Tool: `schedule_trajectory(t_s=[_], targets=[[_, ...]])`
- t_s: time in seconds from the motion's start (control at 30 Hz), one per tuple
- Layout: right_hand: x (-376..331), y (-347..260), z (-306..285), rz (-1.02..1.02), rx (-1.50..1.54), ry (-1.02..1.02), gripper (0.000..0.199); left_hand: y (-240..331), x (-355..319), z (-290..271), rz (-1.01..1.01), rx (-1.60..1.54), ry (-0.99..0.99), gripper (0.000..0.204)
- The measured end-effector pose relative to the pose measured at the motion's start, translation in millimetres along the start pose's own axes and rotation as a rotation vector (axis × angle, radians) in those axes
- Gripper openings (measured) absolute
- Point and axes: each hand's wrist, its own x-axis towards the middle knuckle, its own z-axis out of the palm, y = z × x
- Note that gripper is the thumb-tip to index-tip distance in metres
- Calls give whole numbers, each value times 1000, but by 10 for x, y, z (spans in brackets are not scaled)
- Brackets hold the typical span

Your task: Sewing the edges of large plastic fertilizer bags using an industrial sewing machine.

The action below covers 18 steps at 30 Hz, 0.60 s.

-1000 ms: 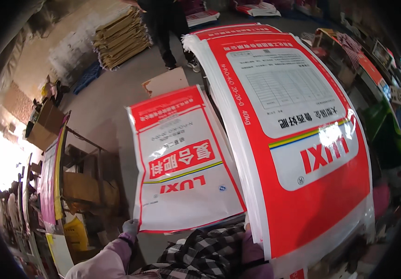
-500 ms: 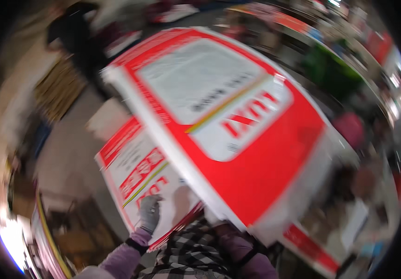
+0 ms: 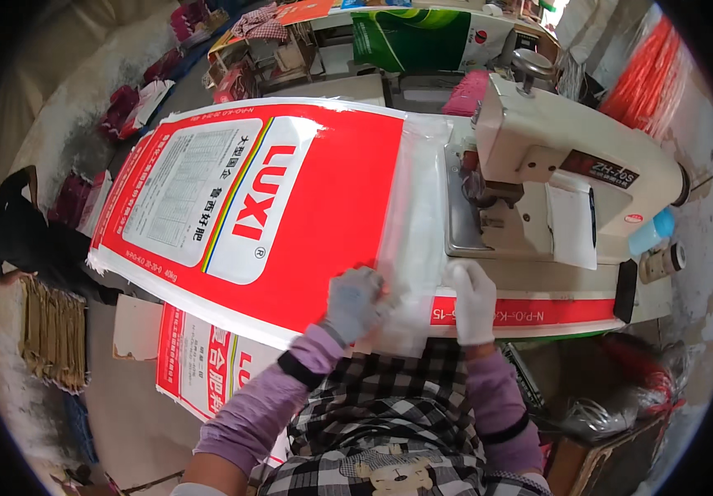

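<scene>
A large red and white woven sack (image 3: 348,182) lies flat, with a clear plastic liner (image 3: 410,223) sticking out of its right end. My left hand (image 3: 355,302), in a grey glove, is closed on the near corner where sack and liner meet. In a white glove, my right hand (image 3: 472,302) has its fingers curled together at the liner's outer edge; its fingertips are partly hidden. Just beyond that hand stands a cream industrial sewing machine (image 3: 571,157), its needle area close to the liner's edge.
A second printed sack (image 3: 199,355) lies lower at the left, beneath the first. Red strands (image 3: 642,78) hang at the far right. A blue cup (image 3: 653,231) stands behind the machine. At the far left, a person in black (image 3: 26,223) is near stacked brown bundles (image 3: 52,335).
The view has swung round, bringing the sewing machine into sight. The upper sack now lies flat at the machine. My left hand has moved from the lower sack to the upper one's near corner.
</scene>
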Motion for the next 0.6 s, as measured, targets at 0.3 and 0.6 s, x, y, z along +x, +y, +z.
schedule_trajectory(t_s=[0.3,0.6], targets=[[130,-1,216,62,-51,23,26,-47,75,-239,-208,-605,-88,15],[-222,-70,589,-196,-339,-192,21,138,24,-701,-161,-761,101,9]])
